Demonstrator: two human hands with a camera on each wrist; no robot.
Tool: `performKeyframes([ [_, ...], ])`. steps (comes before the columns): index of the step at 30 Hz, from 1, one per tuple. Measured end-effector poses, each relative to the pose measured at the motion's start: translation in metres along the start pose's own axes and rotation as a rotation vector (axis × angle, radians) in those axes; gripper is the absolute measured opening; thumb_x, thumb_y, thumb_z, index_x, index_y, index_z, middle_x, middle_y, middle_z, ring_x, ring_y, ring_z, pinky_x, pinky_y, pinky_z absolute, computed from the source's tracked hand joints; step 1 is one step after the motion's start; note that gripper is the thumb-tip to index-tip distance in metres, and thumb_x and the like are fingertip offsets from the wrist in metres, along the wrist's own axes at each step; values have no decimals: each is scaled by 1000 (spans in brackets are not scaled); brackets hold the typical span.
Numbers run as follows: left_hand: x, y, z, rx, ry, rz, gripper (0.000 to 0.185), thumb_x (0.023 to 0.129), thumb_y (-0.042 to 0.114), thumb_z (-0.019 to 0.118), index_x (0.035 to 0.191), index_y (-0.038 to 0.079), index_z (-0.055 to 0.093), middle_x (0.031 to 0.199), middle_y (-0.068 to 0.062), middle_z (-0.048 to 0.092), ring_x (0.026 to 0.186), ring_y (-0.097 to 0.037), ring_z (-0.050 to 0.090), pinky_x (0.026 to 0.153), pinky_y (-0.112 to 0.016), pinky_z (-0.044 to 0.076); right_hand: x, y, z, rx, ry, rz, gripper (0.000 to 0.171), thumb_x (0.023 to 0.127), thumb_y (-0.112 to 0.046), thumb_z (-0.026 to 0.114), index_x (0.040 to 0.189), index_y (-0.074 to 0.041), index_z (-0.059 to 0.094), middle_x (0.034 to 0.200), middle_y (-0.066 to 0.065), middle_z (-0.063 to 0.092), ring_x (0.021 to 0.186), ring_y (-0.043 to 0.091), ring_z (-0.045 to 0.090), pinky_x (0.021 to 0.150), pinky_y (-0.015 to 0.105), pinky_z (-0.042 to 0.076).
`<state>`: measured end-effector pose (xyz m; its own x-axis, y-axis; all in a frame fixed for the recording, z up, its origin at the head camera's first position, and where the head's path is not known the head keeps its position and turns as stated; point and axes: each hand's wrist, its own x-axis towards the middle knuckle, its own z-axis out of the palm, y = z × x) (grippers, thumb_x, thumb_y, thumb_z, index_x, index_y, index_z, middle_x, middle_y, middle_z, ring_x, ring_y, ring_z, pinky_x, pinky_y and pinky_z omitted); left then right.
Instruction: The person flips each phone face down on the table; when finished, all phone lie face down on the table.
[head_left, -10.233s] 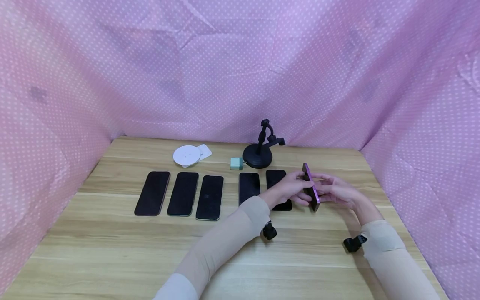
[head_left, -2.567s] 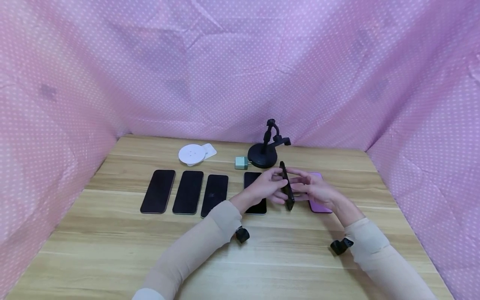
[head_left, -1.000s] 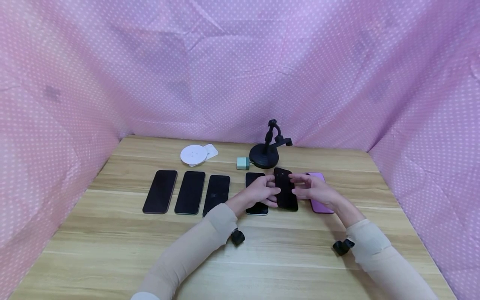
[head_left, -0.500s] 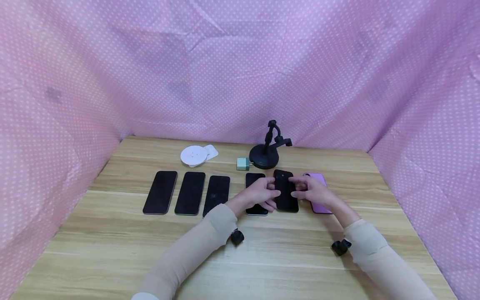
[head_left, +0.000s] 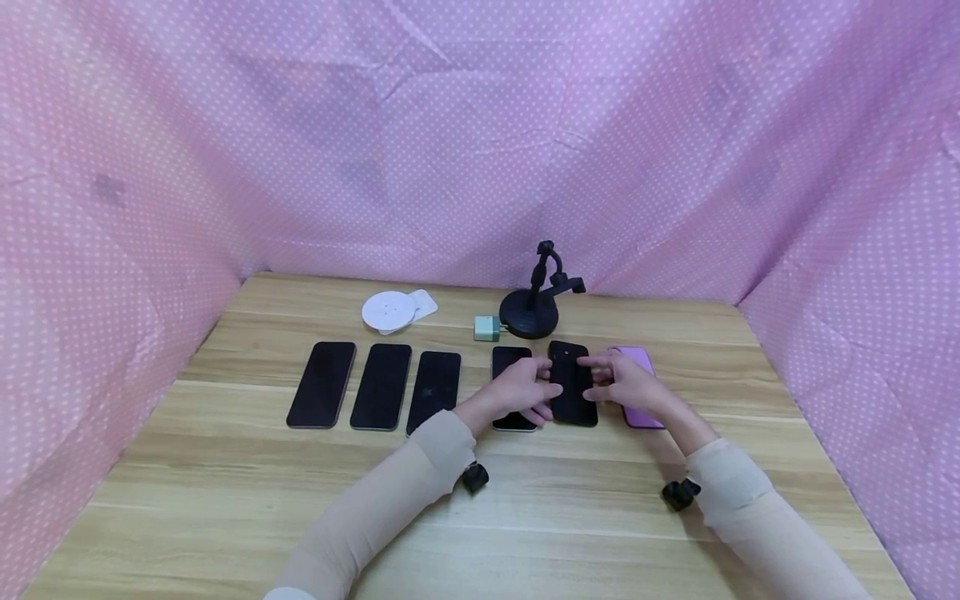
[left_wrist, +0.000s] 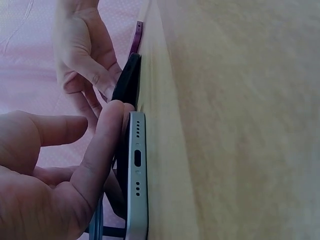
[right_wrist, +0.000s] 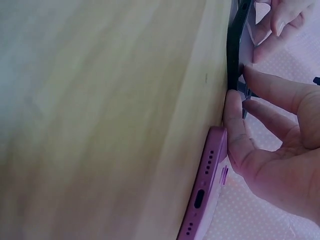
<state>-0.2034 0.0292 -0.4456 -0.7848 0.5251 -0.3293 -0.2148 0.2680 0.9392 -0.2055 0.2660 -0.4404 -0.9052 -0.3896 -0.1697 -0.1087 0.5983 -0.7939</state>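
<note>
A black phone [head_left: 572,386] lies with its camera side up. My left hand [head_left: 515,390] has its fingertips at the phone's left edge; in the left wrist view its thumb stands apart from it. At the right edge, my right hand [head_left: 628,383] touches the phone with straight fingers, as the right wrist view shows. Under my left hand, partly hidden, is a phone with a pale frame [left_wrist: 137,175], its dark screen up. A purple phone [head_left: 639,412] lies back up beneath my right hand, partly covered.
To the left are three dark-screened phones [head_left: 322,385]. Behind the row stand a black phone stand [head_left: 529,313], a pale green plug adapter [head_left: 486,327] and a white disc [head_left: 388,311] over a white card. Pink dotted cloth [head_left: 480,150] hangs around the wooden table [head_left: 570,533].
Earlier, the purple phone stood on edge between both hands; it now lies back up. The black phone was then held on edge and has since come down flat, back up, its grip loosened.
</note>
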Motion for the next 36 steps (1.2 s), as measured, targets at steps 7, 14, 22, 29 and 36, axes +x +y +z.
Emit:
performKeyframes([
  [7, -1, 3, 1, 51, -16, -10, 59, 102, 13, 63, 153, -1, 38, 130, -17, 61, 70, -23, 73, 60, -34, 63, 0, -3, -2, -25, -8, -11, 63, 87, -1, 77, 142, 12, 49, 138, 34, 46, 122, 46, 56, 97, 46, 54],
  [14, -1, 5, 1, 73, -19, 3, 59, 102, 15, 64, 153, 1, 40, 120, -13, 65, 70, -23, 73, 59, -33, 63, -1, -7, -6, -45, -17, -8, 64, 88, -1, 77, 143, 13, 47, 141, 35, 46, 125, 49, 53, 103, 56, 48],
  [22, -1, 0, 1, 60, -24, -4, 59, 102, 16, 64, 154, 4, 39, 145, -13, 52, 72, -23, 73, 61, -34, 63, -1, -4, -6, -36, -39, -11, 65, 89, -3, 77, 144, 12, 46, 137, 34, 46, 125, 51, 52, 103, 57, 48],
  [29, -12, -3, -9, 28, -3, 75, 59, 101, 12, 65, 153, 2, 41, 150, -18, 46, 83, -23, 74, 64, -34, 64, -6, -14, -9, -21, -12, -50, 64, 90, -2, 75, 145, 13, 44, 140, 36, 49, 124, 49, 55, 100, 52, 52],
  [36, -33, 3, -36, 127, 73, 251, 46, 102, 11, 62, 146, 0, 51, 141, -21, 54, 100, -29, 70, 77, -33, 63, -7, -34, -6, -37, 21, -125, 59, 96, -8, 70, 148, 8, 44, 144, 29, 51, 131, 46, 51, 110, 63, 38],
])
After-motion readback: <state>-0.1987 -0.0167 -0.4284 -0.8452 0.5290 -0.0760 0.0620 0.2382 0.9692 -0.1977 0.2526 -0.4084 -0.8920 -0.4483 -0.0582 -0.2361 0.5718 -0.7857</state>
